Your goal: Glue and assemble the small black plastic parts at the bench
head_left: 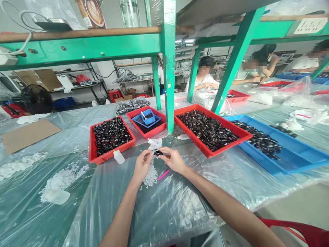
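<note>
Over the plastic-covered table, my right hand (173, 158) is closed on a small black part (158, 152). Close beside it on the left, my left hand (144, 164) has its thumb and fingers pinched together; whatever is between them is too small to make out. Beneath both hands lies a pile of small white pieces (151, 175), with a pink pen-like tool (163, 174) to its right. A crumpled white cloth or tissue (155, 142) sits just beyond my fingers. A small white bottle (119, 156) leans by the left red tray.
Black parts fill a left red tray (93, 145), a right red tray (217, 151) and part of a blue tray (300, 159). A green post (169, 79) rises behind my hands. Several people sit across the table. Another white pile (64, 176) lies at left.
</note>
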Available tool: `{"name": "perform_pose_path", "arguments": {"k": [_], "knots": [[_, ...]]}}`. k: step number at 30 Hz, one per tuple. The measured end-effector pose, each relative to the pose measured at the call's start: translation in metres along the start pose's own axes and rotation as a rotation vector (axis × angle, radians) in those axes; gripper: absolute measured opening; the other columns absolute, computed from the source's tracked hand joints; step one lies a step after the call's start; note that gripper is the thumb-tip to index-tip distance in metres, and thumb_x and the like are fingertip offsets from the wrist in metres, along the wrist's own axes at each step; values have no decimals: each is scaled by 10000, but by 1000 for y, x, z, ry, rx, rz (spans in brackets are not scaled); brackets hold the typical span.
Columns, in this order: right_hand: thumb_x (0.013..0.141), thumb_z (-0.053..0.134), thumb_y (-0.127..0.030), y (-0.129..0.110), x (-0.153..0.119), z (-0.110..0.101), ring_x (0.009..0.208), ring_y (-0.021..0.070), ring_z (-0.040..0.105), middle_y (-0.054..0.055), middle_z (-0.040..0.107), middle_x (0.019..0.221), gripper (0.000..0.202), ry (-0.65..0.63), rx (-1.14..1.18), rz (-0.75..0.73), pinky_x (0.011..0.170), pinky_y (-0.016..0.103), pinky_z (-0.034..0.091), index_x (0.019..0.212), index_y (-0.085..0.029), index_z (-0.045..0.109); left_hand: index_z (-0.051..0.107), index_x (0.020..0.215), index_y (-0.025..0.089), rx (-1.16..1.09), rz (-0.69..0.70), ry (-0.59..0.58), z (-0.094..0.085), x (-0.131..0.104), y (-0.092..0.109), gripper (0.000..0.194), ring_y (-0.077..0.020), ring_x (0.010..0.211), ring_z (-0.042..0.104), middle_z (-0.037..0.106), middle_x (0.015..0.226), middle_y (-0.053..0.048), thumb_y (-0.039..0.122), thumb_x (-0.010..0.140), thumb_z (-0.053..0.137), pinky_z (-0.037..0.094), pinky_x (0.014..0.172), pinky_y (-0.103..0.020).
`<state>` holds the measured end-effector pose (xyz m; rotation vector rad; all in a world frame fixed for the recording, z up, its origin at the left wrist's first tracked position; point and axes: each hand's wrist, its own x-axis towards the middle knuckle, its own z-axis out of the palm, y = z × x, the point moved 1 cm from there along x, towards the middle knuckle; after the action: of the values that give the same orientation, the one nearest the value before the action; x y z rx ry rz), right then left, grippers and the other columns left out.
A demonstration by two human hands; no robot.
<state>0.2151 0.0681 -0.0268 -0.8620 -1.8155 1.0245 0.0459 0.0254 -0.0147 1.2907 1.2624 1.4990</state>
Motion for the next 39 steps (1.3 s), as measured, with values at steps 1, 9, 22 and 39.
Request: {"name": "perform_pose_path", "arguments": {"k": [1,9,22,39], "knots": [[862,643,-320,0,0,0,735,157,665,53,726,1077,282,-1,-7,-4,616,255,525,1118,-202,657,679,787,197,14,4,-12,-1,0,0,200,-177,739,543,616,750,-23,391,767,723,408,713,-262],[859,638,-304,-5,-1,-4,603,113,566,33,718,1037,233,-73,-73,-7,600,244,486,1058,-194,691,704,793,192,53,-23,-130,-11,2,3,199,-180,738,560,641,768,-36,384,758,738,414,698,-264],[837,660,-357,-1,1,-2,471,78,516,54,722,1032,286,-73,155,60,456,222,440,1060,-178,668,709,1055,214,238,182,-57,-3,-3,5,262,-203,900,623,697,996,-74,373,864,626,445,718,-279],[877,597,-338,-7,-4,5,486,87,506,3,638,782,252,194,27,-18,450,205,400,1082,-191,598,626,1163,179,417,256,125,-4,-2,-16,353,-216,909,653,703,1014,-94,399,904,532,478,721,-317]]}}
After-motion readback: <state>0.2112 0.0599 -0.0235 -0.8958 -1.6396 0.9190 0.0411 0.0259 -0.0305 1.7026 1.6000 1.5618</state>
